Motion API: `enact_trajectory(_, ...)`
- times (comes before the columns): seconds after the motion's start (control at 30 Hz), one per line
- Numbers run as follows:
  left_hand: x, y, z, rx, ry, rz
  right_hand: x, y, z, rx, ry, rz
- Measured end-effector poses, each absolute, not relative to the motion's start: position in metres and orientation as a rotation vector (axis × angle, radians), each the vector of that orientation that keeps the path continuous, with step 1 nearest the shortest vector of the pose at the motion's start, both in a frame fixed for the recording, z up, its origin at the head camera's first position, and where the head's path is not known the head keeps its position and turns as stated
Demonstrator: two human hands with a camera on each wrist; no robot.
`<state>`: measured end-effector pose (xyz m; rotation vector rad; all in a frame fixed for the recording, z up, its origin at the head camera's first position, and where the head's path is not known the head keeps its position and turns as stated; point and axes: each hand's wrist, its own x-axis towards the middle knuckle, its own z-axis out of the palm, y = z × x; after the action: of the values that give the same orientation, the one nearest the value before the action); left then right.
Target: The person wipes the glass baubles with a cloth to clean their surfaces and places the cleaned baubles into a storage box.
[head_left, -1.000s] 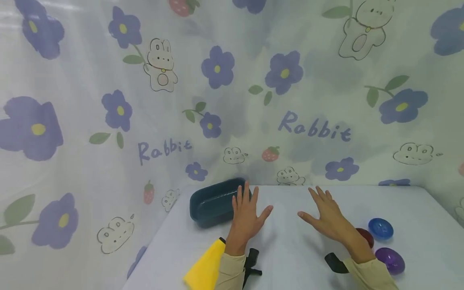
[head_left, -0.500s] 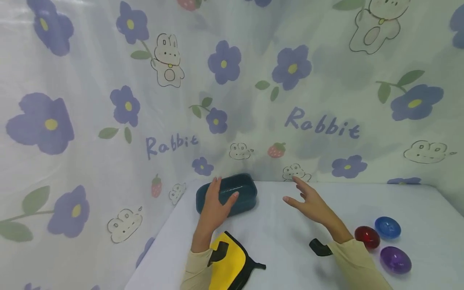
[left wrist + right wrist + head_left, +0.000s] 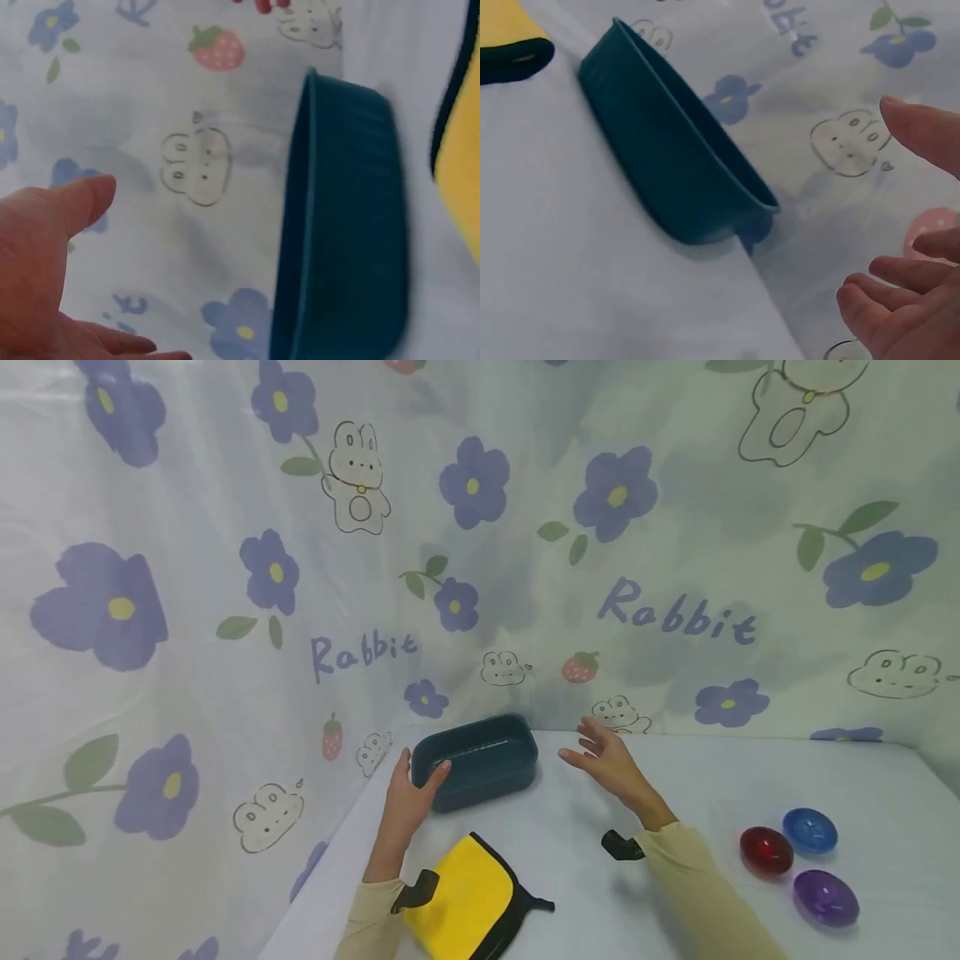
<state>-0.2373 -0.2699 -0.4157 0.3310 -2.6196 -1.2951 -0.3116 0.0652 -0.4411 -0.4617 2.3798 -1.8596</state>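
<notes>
Dark teal and oblong, the plastic basin (image 3: 480,760) stands at the far edge of the white desk (image 3: 585,893), close against the printed curtain (image 3: 225,568). The left hand (image 3: 408,797) is at the basin's left end, with the thumb at its rim and the fingers on the outer side; whether it really grips the wall I cannot tell. The right hand (image 3: 607,760) hovers just to the right of the basin, apart from it, with fingers spread and relaxed, and it has nothing in it. A yellow cloth with black trim (image 3: 465,906) lies on the desk near the left forearm. Well apart, at the right side, three egg-shaped things rest close together: a red one (image 3: 767,850), a blue one (image 3: 810,830) and a purple one (image 3: 827,897).
</notes>
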Motion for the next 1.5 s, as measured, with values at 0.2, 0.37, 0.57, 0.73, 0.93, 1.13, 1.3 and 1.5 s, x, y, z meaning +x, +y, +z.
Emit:
enact_trajectory(0.2,-0.242,-0.284,-0.430,0.405,-2.619,-1.347,-0.325,0.037,-0.461,-0.407,2.363,-1.809)
enact_trajectory(0.37,-0.248,-0.291,-0.444,0.515,-2.668,-1.367,-0.334,0.016,-0.475,-0.439,2.410,-1.715)
enact_trajectory(0.57,-0.254,-0.293,-0.459,0.570,-2.651,-1.493,-0.341,0.003,-0.491,-0.406,2.415,-1.772)
enact_trajectory(0.73,-0.256,-0.292,-0.467,0.566,-2.642,-1.520,-0.340,-0.004,-0.498,-0.376,2.404,-1.770)
enact_trajectory(0.93,-0.259,-0.292,-0.471,0.460,-2.647,-1.569,-0.340,-0.015,-0.498,-0.398,2.386,-1.739)
enact_trajectory(1.13,-0.262,-0.288,-0.476,0.347,-2.626,-1.522,-0.340,-0.020,-0.499,-0.386,2.362,-1.769)
enact_trajectory(1.3,-0.262,-0.286,-0.479,0.368,-2.638,-1.442,-0.337,-0.021,-0.501,-0.286,2.391,-1.761)
enact_trajectory(1.5,-0.263,-0.286,-0.476,0.296,-2.627,-1.457,-0.335,-0.022,-0.502,-0.293,2.384,-1.818)
